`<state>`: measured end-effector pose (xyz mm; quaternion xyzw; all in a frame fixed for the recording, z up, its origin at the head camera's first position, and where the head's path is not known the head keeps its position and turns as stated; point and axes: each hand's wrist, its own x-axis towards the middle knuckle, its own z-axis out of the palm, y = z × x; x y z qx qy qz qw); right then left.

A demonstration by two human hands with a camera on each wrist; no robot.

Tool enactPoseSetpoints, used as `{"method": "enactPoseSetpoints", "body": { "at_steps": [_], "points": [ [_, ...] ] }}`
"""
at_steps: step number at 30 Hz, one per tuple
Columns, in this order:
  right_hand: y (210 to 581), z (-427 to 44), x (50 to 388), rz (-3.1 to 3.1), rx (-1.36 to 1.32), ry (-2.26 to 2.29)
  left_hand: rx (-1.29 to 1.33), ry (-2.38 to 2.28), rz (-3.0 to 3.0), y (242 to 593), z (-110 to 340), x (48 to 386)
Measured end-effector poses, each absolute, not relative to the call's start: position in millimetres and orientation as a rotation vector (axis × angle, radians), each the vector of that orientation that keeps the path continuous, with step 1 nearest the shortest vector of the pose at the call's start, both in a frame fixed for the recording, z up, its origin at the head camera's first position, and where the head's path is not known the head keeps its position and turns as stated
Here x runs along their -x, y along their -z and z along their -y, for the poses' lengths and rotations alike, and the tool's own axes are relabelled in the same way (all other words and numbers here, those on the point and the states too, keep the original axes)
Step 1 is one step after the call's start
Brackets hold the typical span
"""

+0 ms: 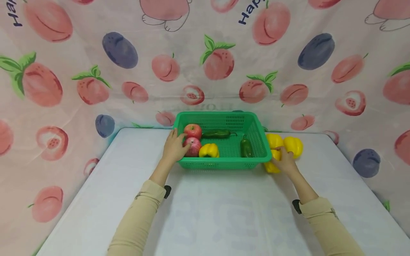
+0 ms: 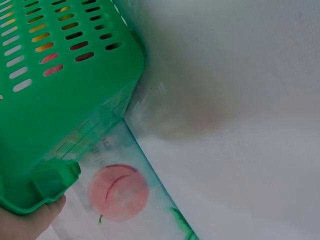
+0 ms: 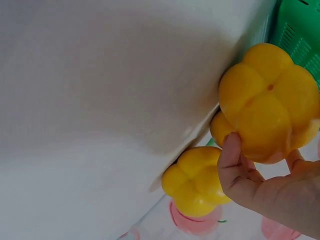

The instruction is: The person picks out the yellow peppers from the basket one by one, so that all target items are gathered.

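On the table stands a green plastic basket (image 1: 221, 160). My left hand (image 1: 174, 146) grips its left rim, thumb over the inside; the left wrist view shows a finger (image 2: 52, 207) at the rim. Inside lie a red apple (image 1: 193, 131), a purplish-red round thing like an onion (image 1: 193, 147), a yellow bell pepper (image 1: 209, 150) and two long green peppers (image 1: 216, 133). Just outside the right wall, my right hand (image 1: 286, 161) holds another yellow bell pepper (image 3: 270, 105) with thumb and fingers. Two more yellow bell peppers (image 1: 293, 147) sit behind it, one partly hidden.
A white table (image 1: 224, 213) carries everything. Behind it hangs a fruit-printed cloth (image 1: 192, 53), close to the basket's back wall. White tabletop extends in front and to both sides of the basket.
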<state>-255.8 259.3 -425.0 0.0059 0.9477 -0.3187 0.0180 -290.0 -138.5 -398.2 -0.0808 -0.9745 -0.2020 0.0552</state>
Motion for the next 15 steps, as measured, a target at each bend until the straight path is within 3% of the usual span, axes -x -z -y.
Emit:
{"method": "enactPoseSetpoints", "body": {
  "at_steps": [15],
  "points": [
    [423.9, -260.6, 258.3, -2.916, 0.03, 0.985, 0.249, 0.588, 2.959, 398.6, 137.0, 290.7]
  ]
}}
